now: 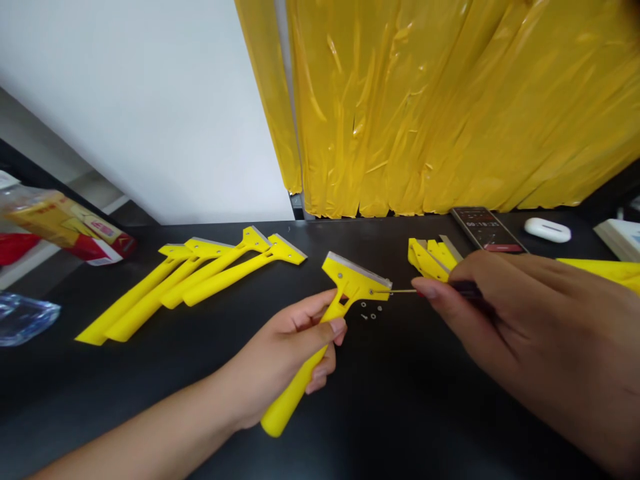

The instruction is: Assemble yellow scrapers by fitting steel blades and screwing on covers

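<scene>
My left hand (300, 340) is wrapped round the handle of a yellow scraper (300, 380), whose wide head with a metal blade edge points up and away. In my right hand (540, 333) is a screwdriver (400, 291); its thin shaft reaches left, and the tip meets the screw at the right end of the scraper head. Most of the screwdriver's handle is hidden by the fingers. A second screw sits at the head's left end. Just below the head, several small nuts and screws (373, 316) lie on the black table (380, 413).
Several yellow scrapers (225, 270) lie side by side at left. Yellow scraper parts (430, 259) sit behind my right hand, beside a phone (485, 230) and a white earbud case (547, 230). A drink bottle (65, 223) stands far left. Yellow plastic sheeting (425, 107) hangs behind.
</scene>
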Demonstrator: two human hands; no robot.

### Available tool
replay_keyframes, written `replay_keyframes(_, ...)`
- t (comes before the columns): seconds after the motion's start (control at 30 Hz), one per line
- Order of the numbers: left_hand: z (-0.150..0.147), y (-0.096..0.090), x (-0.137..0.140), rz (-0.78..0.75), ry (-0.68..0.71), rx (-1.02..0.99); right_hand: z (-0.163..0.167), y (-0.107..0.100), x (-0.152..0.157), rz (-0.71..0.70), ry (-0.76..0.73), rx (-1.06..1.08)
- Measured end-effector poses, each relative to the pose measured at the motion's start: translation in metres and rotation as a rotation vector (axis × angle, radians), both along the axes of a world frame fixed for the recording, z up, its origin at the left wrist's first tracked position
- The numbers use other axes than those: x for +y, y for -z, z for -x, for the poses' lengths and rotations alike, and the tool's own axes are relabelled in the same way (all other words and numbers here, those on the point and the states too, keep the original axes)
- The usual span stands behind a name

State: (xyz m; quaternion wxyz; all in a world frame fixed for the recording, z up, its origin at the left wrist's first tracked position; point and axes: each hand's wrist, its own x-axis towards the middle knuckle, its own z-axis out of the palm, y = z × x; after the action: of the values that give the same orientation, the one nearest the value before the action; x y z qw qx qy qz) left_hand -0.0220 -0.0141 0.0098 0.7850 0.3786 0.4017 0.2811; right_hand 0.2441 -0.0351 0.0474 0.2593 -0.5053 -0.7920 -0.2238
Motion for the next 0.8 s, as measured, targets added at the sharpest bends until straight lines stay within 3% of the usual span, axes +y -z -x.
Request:
replay_keyframes(0.23,0.0030,0.0000,0.0012,0.138,-0.017,-0.015,0.0042,-0.0076,0.0083,0.138,-0.326,0.058)
replay_keyframes(0.37,0.0029,-0.0038,0.0027,0.186,-0.016,-0.016,-0.0026,-0.0066,0.0050,0.237,-0.287,0.193)
replay_keyframes(0.6,-0.0003,-0.0027,0.0006,0.193,0.016,-0.026,0.0019,-0.0052,-0.0006,0.164,-0.208,0.215)
replay_keyframes(0.8,-0.0009,-0.0014,0.0020,0.187,-0.002,-0.025,0.0032,0.0004,-0.0004,0.221,-0.196,0.225)
